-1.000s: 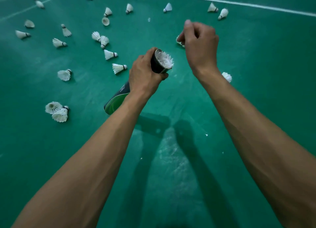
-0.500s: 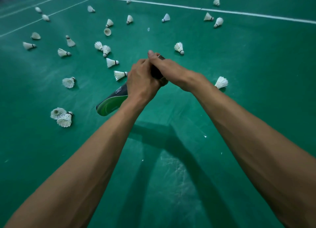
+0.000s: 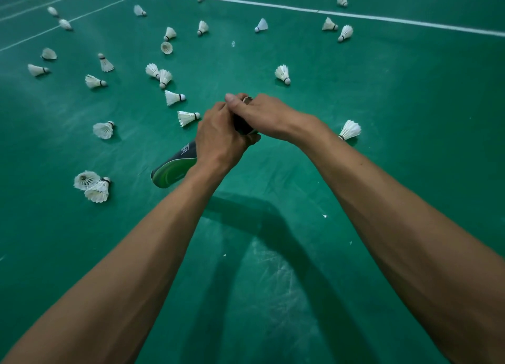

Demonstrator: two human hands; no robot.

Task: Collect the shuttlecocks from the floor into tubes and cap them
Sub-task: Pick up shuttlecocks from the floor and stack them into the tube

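Note:
A dark tube [image 3: 175,169] with a green lower end is held tilted over the green floor, bottom end pointing down-left. My left hand [image 3: 218,139] grips it just below the top. My right hand [image 3: 265,115] lies over the tube's mouth with fingers curled around the rim, hiding the opening and anything under the palm. Several white shuttlecocks lie on the floor: one [image 3: 188,117] just left of my hands, one [image 3: 349,129] to the right, one [image 3: 282,74] beyond, and a touching pair [image 3: 93,186] at lower left.
Many more shuttlecocks are scattered across the far left and far middle of the court, such as one [image 3: 103,130] at left. A white court line [image 3: 382,18] runs across the back. My arms' shadows fall on the scuffed floor [image 3: 273,268] below.
A second ago my right hand was raised as a fist above the open tube, feathers showing in its mouth. It has come down onto the mouth and stays there, covering it.

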